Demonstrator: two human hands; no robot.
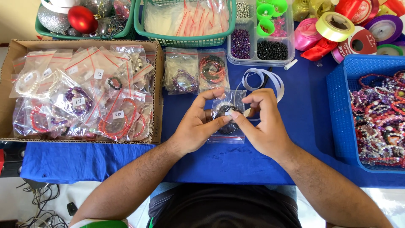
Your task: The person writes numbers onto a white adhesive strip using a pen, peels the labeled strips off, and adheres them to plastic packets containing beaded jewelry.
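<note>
Both of my hands meet over a small clear zip bag [230, 120] with a dark bead bracelet inside, lying on the blue tablecloth [295, 126]. My left hand [196, 126] holds the bag's left side with thumb and fingers. On the bag's front sits a small white sticker, and my right hand [263, 124] presses on it with thumb and forefinger. A loop of white ribbon [263, 80] lies just behind the bag.
A cardboard box [158, 84] of bagged, labelled bracelets sits at left. Two more bagged bracelets [196, 69] lie ahead. A blue basket [341, 105] of loose bracelets stands at right. Behind are a bead organiser [261, 46], ribbon rolls [350, 29], a green basket [185, 40] of bags and ornaments [82, 19].
</note>
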